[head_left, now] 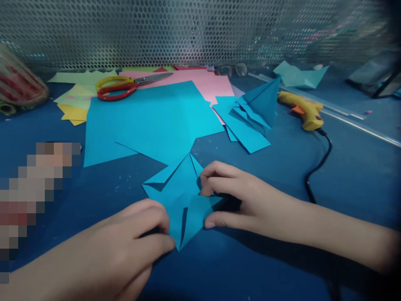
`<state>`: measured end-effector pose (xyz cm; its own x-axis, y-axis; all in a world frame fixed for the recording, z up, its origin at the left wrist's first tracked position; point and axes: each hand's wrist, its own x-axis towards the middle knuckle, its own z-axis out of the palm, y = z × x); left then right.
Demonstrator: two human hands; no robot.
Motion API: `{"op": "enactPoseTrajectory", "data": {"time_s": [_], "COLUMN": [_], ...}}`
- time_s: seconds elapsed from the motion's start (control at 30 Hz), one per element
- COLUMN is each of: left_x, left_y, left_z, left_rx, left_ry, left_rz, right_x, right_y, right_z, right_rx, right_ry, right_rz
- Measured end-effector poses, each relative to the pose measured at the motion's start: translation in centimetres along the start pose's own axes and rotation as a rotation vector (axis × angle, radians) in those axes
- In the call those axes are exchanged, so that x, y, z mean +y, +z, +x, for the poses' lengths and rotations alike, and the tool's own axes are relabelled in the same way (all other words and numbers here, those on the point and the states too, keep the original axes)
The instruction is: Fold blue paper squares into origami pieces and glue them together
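A partly folded piece of blue paper (pixel 175 188) lies on the blue tabletop before me, its flaps creased towards the middle and a dark slit showing near its lower tip. My left hand (pixel 138 238) pinches its lower left edge between thumb and curled fingers. On the opposite side, my right hand (pixel 232 192) grips the right edge, the fingers bent on top and the thumb by the lower right side. Just beyond, a large flat blue sheet (pixel 140 117) touches the far point of the folded paper.
Scissors (pixel 119 88) with red and yellow handles lie across the blue and pink sheets (pixel 216 83). Folded blue pieces (pixel 250 117) stand right of them, near a yellow glue gun (pixel 303 110) with a black cord. A jar (pixel 21 79) is far left; a perforated metal panel (pixel 156 33) borders the back.
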<state>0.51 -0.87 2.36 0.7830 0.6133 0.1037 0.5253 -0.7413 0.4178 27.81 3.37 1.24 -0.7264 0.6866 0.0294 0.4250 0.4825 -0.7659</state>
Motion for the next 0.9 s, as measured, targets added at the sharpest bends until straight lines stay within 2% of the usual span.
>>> {"op": "enactPoseTrajectory", "data": {"time_s": [0.1,0.23,0.4,0.5,0.73,0.9], "left_x": [-0.2,-0.5,-0.7,-0.6,-0.7,-0.7], "left_y": [0.0,0.4,1.2,1.4,1.8,2.1], "left_z": [0.2,0.5,0.3,-0.1,-1.1,-0.9], "left_rx": [-0.019,-0.017,0.092,0.099,0.131,0.121], "left_ry": [0.042,0.114,0.159,0.127,0.079,0.107], "left_rz": [-0.089,-0.091,0.016,0.091,0.185,0.184], "right_x": [0.0,0.1,0.4,0.7,1.3,1.1], "right_y": [-0.1,0.1,0.3,0.0,-1.2,-1.2], "right_z": [0.0,0.0,-0.2,-0.2,-0.1,0.0], "right_rx": [-0.005,0.033,0.159,0.145,-0.054,-0.056], "right_ry": [-0.074,-0.267,-0.51,-0.524,-0.52,-0.496], "right_rz": [0.014,-0.084,-0.339,-0.452,-0.326,-0.294]}}
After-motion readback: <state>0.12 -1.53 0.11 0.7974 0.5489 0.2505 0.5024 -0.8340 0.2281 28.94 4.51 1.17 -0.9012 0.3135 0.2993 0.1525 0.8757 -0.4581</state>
